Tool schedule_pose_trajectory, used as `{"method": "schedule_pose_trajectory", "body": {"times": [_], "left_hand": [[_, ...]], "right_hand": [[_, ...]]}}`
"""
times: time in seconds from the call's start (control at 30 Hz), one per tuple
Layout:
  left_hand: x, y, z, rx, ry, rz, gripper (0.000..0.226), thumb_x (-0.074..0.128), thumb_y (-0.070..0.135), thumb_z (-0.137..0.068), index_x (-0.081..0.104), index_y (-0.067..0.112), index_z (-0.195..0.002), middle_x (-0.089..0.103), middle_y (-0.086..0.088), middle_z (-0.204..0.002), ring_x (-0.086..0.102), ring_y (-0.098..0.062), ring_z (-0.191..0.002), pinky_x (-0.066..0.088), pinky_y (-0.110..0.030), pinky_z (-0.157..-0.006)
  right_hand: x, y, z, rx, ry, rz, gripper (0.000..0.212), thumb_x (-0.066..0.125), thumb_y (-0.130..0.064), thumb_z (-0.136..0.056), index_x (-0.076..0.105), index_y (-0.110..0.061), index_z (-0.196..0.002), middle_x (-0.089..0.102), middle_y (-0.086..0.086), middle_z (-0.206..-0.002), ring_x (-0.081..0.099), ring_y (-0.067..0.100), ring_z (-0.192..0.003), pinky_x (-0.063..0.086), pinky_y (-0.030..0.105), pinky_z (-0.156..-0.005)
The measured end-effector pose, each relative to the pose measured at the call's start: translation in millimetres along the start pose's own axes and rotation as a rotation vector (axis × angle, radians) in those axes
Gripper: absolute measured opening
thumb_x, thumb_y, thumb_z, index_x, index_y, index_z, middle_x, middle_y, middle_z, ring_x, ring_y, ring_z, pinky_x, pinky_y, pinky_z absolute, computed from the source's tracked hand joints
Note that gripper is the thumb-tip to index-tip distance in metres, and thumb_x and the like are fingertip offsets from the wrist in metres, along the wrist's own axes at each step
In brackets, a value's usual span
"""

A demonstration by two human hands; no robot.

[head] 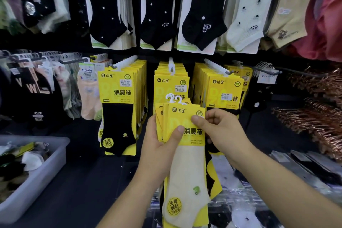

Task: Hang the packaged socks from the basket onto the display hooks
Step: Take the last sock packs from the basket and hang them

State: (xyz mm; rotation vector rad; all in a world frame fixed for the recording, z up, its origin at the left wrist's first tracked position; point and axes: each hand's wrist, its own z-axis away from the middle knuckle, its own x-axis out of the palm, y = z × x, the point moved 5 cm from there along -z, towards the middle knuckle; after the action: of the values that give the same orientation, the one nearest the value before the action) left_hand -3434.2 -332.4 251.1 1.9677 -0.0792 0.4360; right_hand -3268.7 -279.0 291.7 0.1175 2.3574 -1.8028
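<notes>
Though fanned, yellow-carded sock packs (185,135) show cream socks.

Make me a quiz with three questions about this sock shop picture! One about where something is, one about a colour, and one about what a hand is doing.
1. Where is the grey basket?
A) lower left
B) top right
C) hanging from a hook

2. What colour is the sock in the front pack being held?
A) red
B) cream
C) blue

3. What is the left hand doing?
A) gripping the stack of sock packs
B) lying flat in the basket
C) hanging empty

Answers:
1 A, the grey basket sits at the lower left edge of the view.
2 B, the front pack shows a pale cream sock.
3 A, its thumb presses on the front pack and its fingers wrap round the stack's left edge.
</notes>
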Motion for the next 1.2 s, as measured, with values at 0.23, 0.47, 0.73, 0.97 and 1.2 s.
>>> {"method": "schedule_pose_trajectory", "body": {"times": [0.23,0.47,0.73,0.97,1.2], "left_hand": [[-10.8,7.7,0.3,0.011,0.000,0.038,0.041,0.071,0.033,-0.085,0.062,0.031,-0.125,0.080,0.009,-0.115,0.078,-0.012,-0.104,0.061,-0.022,-0.076],[-28.6,10.8,-1.6,0.059,0.067,-0.138,0.033,0.072,0.009,-0.098,0.064,0.031,-0.120,0.080,0.014,-0.108,0.078,-0.008,-0.099,0.061,-0.019,-0.073],[-37.0,15.6,0.9,0.076,0.054,-0.203,0.039,0.073,0.008,-0.097,0.061,0.035,-0.123,0.078,0.013,-0.114,0.077,-0.011,-0.105,0.064,-0.026,-0.079],[-39.0,16.6,3.2,0.065,0.019,-0.171,0.037,0.076,0.020,-0.093,0.061,0.032,-0.125,0.078,0.013,-0.113,0.077,-0.010,-0.103,0.062,-0.022,-0.075],[-53.8,19.9,-2.6,0.071,0.050,-0.233,0.041,0.072,0.042,-0.086,0.061,0.039,-0.125,0.077,0.015,-0.117,0.073,-0.004,-0.108,0.057,-0.017,-0.084]], "right_hand": [[6.3,-4.4,-0.2,0.056,-0.041,-0.149,0.021,0.076,-0.020,-0.088,0.065,-0.005,-0.099,0.078,0.009,-0.085,0.069,0.009,-0.060,0.046,0.019,-0.044],[11.5,-28.6,-0.6,-0.065,-0.114,-0.023,0.025,0.077,-0.026,-0.087,0.054,-0.015,-0.084,0.062,0.007,-0.075,0.059,0.015,-0.065,0.045,0.022,-0.059],[23.8,-57.6,-3.9,-0.203,-0.155,0.243,0.017,0.072,-0.037,-0.091,0.077,-0.024,-0.082,0.072,0.014,-0.091,0.068,0.031,-0.089,0.058,0.051,-0.083],[29.1,-55.1,-21.4,-0.120,-0.166,0.185,0.013,0.074,-0.028,-0.091,0.079,-0.029,-0.079,0.076,-0.007,-0.086,0.073,0.011,-0.084,0.060,0.023,-0.070],[24.9,-83.7,-51.2,-0.237,0.031,0.253,0.021,0.067,-0.030,-0.097,0.073,-0.025,-0.077,0.065,-0.002,-0.067,0.050,0.014,-0.057,0.046,0.024,-0.052]]}}
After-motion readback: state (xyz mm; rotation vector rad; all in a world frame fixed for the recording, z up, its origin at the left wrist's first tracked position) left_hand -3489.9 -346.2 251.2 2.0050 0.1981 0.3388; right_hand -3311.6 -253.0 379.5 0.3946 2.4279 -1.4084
